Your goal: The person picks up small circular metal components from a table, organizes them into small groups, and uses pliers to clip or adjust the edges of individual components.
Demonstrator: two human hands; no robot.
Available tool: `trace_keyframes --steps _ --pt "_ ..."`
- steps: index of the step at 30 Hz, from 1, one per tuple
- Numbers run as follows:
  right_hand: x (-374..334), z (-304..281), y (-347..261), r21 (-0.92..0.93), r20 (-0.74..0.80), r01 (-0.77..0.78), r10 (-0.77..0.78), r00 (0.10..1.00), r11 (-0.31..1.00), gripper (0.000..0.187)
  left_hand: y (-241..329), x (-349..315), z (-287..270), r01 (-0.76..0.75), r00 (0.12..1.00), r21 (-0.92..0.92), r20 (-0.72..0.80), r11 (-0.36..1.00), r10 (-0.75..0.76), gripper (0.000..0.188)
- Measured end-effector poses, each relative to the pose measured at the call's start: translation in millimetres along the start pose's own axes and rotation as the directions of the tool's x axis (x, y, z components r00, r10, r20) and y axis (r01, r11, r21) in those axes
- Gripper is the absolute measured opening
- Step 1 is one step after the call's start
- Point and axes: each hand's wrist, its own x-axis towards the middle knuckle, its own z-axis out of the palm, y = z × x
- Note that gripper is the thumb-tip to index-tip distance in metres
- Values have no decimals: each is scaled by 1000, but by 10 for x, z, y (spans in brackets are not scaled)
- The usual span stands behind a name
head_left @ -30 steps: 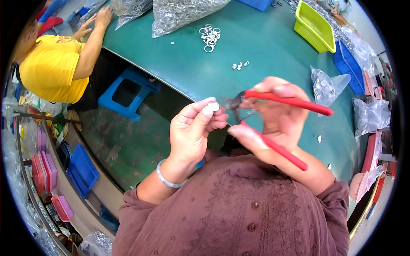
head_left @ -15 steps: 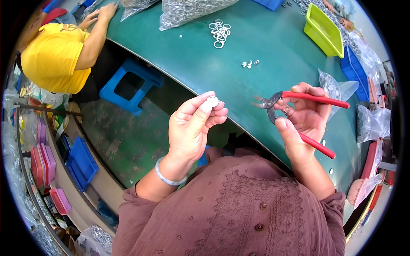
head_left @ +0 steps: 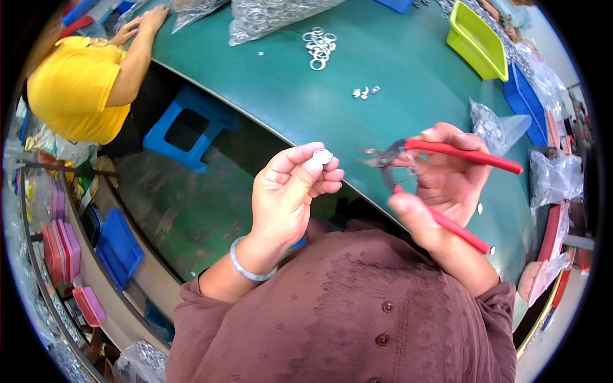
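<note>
Between the thumb and fingers of my left hand [head_left: 281,198] is a small round silvery disc [head_left: 323,156] with a tiny loop at its edge. My right hand [head_left: 450,182] is wrapped round red-handled pliers [head_left: 463,154]; their dark jaws point left toward the disc, apart from it. The handles are spread and the jaws look parted, though motion blurs them. Farther off on the green table [head_left: 268,89] lie a heap of silvery rings [head_left: 318,48] and several tiny metal pieces [head_left: 365,93].
Bags of metal rings [head_left: 274,19] lie at the far edge. A lime-green basket [head_left: 476,41], a blue tray [head_left: 527,105] and a clear bag [head_left: 495,127] are at the right. A person in yellow [head_left: 73,89] sits far left by a blue stool [head_left: 188,131].
My right hand has brought the pliers left, closer to the disc. My left hand still pinches the disc, which is now tilted a little differently. The whole view has shifted slightly.
</note>
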Motion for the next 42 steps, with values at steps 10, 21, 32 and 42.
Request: trace_keyframes --steps 10,21,32,42 --pt "-35 44 89 -117 179 288 -264 948 951 90 -143 -72 142 -17 997 48 73 999 14 16" --pt "-119 88 112 -186 162 277 -248 955 943 89 -222 -65 163 -87 996 68 23 994 86 15" --pt "-92 119 80 -185 142 262 -238 961 947 87 -235 -61 139 -131 990 99 60 986 125 16" --pt "-76 112 83 -141 139 223 -203 969 965 85 -251 -50 129 -183 982 135 72 974 174 15"
